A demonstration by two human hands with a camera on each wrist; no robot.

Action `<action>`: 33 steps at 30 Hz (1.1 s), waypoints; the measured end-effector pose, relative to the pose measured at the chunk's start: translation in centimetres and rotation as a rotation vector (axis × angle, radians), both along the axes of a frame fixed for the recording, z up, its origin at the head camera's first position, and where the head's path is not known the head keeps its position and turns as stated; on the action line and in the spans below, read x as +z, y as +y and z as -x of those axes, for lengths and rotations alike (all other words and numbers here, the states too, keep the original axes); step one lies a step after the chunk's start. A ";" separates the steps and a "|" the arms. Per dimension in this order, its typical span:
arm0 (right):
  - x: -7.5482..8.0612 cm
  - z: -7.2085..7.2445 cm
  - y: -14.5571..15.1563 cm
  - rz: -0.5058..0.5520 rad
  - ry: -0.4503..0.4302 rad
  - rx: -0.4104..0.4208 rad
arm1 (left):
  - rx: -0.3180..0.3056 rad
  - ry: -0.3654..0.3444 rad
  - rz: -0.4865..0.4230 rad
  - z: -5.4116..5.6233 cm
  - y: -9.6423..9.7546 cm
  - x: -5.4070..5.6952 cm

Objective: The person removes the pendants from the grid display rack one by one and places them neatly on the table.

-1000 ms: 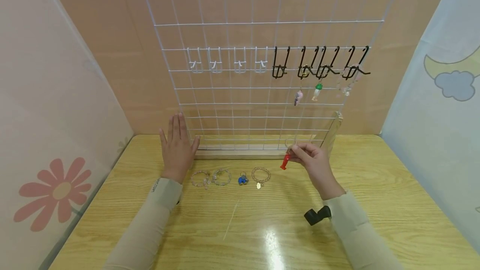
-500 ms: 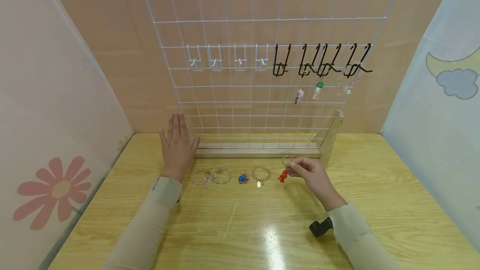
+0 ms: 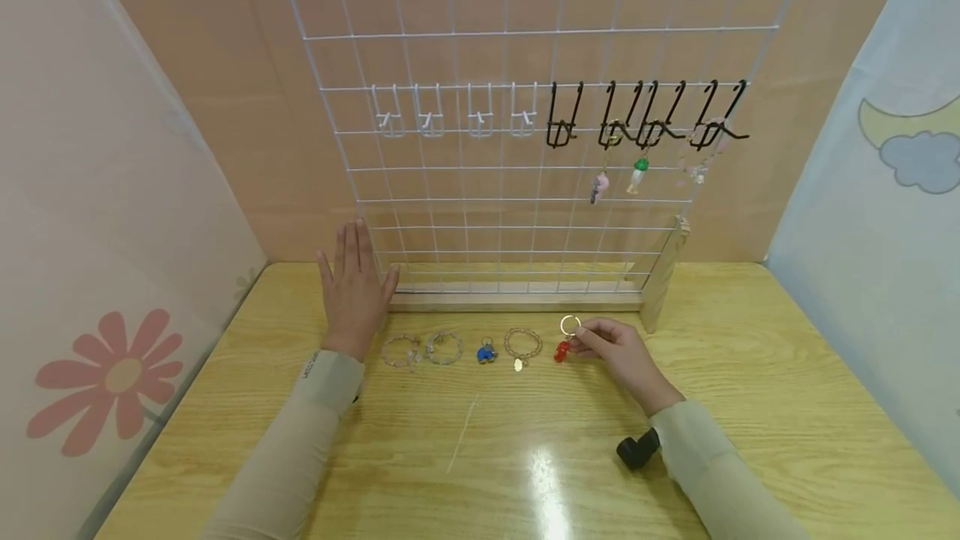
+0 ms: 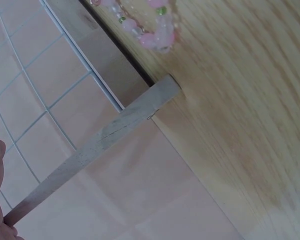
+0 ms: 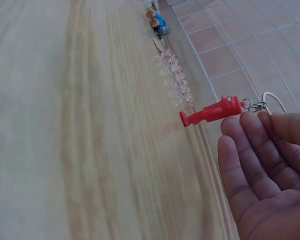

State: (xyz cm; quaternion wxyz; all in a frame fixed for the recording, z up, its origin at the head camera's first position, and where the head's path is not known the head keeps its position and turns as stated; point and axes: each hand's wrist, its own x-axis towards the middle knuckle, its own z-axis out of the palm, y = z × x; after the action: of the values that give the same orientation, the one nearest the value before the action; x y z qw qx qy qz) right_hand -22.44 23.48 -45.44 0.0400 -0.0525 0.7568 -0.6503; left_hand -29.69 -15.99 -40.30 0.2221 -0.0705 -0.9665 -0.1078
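My right hand [image 3: 618, 352] pinches a red figure keychain [image 5: 215, 110] by its metal ring [image 5: 274, 101] between thumb and fingertips, just in front of the rack's wooden base [image 3: 517, 301]. The red figure hangs low at the tabletop in the head view; whether it touches the wood I cannot tell. My left hand [image 3: 354, 294] rests with straight fingers against the left wooden leg [image 4: 100, 140] of the white wire grid rack [image 3: 480, 207]. Left of the red keychain lie a beaded bracelet [image 3: 522, 343], a blue figure keychain [image 3: 486, 352] and two more bracelets [image 3: 444, 347].
Several white hooks [image 3: 480, 119] and black hooks [image 3: 561, 127] line the grid. From the black ones hang a pink keychain [image 3: 599, 187], a green-and-white keychain [image 3: 637, 176] and a pale bracelet [image 3: 701, 173]. Patterned cloths [image 3: 120, 190] flank the table on both sides.
My right hand has brought the red keychain down and toward me from the grid's bottom edge, slightly left, to beside the bracelet. The left hand stays in place. The head view tilts slightly.
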 end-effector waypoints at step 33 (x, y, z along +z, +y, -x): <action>-1.6 3.3 -1.2 -0.411 -0.020 -0.143 | -0.004 0.008 -0.018 0.2 -0.1 -0.2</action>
State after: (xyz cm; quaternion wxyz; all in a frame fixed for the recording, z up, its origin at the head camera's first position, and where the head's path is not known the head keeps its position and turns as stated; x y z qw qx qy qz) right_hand -25.79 22.29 -47.06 0.0113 0.0170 0.8748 -0.4840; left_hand -29.90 -16.06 -40.49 0.2264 -0.0707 -0.9644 -0.1167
